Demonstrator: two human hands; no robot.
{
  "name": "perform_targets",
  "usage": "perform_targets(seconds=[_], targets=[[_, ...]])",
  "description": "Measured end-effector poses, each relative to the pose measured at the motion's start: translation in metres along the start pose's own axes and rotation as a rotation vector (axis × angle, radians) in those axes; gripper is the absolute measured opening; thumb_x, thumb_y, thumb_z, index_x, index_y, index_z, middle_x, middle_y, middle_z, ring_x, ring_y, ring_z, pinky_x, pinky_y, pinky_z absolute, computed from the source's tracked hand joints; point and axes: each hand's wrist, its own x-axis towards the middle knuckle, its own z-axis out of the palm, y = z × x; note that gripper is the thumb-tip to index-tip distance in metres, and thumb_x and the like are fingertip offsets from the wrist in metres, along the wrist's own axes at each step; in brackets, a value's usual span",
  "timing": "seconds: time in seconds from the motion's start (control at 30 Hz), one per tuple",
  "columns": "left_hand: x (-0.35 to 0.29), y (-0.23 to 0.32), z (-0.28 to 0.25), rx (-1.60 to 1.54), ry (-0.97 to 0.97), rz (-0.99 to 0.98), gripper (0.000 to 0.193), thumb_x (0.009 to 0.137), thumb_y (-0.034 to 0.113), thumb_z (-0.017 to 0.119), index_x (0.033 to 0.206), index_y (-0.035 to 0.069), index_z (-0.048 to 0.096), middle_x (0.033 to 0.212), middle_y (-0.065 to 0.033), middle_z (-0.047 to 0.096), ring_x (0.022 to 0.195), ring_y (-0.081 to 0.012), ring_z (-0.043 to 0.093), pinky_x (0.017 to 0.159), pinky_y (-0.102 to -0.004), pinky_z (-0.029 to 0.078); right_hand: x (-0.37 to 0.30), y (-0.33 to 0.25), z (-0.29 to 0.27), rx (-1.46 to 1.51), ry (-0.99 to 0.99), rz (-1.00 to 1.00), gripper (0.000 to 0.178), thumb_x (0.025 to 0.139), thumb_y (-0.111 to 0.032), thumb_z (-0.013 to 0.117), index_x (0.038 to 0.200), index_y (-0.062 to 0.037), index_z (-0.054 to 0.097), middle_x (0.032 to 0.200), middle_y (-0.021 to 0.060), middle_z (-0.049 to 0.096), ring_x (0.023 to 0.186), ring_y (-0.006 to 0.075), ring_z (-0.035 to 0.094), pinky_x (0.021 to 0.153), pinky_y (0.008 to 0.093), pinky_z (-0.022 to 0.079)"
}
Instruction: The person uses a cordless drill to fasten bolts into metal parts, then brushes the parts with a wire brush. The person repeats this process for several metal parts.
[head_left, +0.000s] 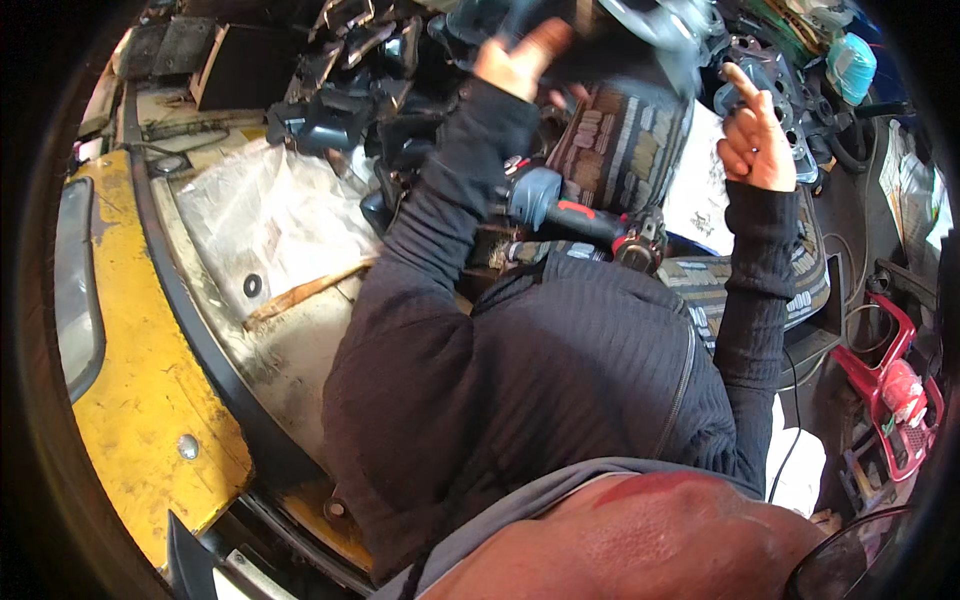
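Note:
My left hand (518, 65) is smeared by motion at the top centre. Its thumb and fingers are around a dark, blurred part (590, 45), whose kind I cannot make out. A pale grey curved piece (660, 35), also blurred, shows at that part's right. Further right, my right hand (757, 140) is raised with its index finger stretched out and its other fingers curled. Nothing shows in it. Between my forearms lies a cordless power tool (580, 215) with a blue-grey, black and red body, near the patterned fabric cushion (625, 150).
Black moulded parts (335, 120) are heaped at the upper left, above a clear plastic sheet (275, 215). A worn yellow panel (150, 350) runs along the left. Grey metal parts (760, 70) lie behind my right hand. A red plastic frame (880, 370) stands at the right.

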Motion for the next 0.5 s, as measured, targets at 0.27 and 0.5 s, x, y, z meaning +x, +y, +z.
perform_targets(seconds=[0.27,0.5], targets=[[0.031,0.000,-0.210,0.831,0.717,-0.219,0.033,0.079,0.031,0.065,0.086,0.000,0.058,0.053,-0.0088,0.057,0.036,-0.0133,0.049,0.031,-0.0252,0.035,-0.044,0.034,-0.156,0.412,0.254,0.076,0.041,0.097,-0.024,0.040,0.131,-0.0003,0.038,0.051,-0.0065,0.024,0.041,0.0033,0.019,0.033,0.0189,0.021],[0.082,-0.090,-0.286,0.391,0.861,-0.301,0.034,0.082,0.027,0.055,0.093,-0.006,0.053,0.064,-0.0174,0.064,0.042,-0.0209,0.060,0.033,-0.0281,0.045,-0.126,0.024,-0.265,0.406,0.620,-0.039,0.036,0.092,-0.020,0.050,0.125,-0.0041,0.048,0.053,-0.0050,0.028,0.044,0.0063,0.024,0.039,0.0201,0.025]])
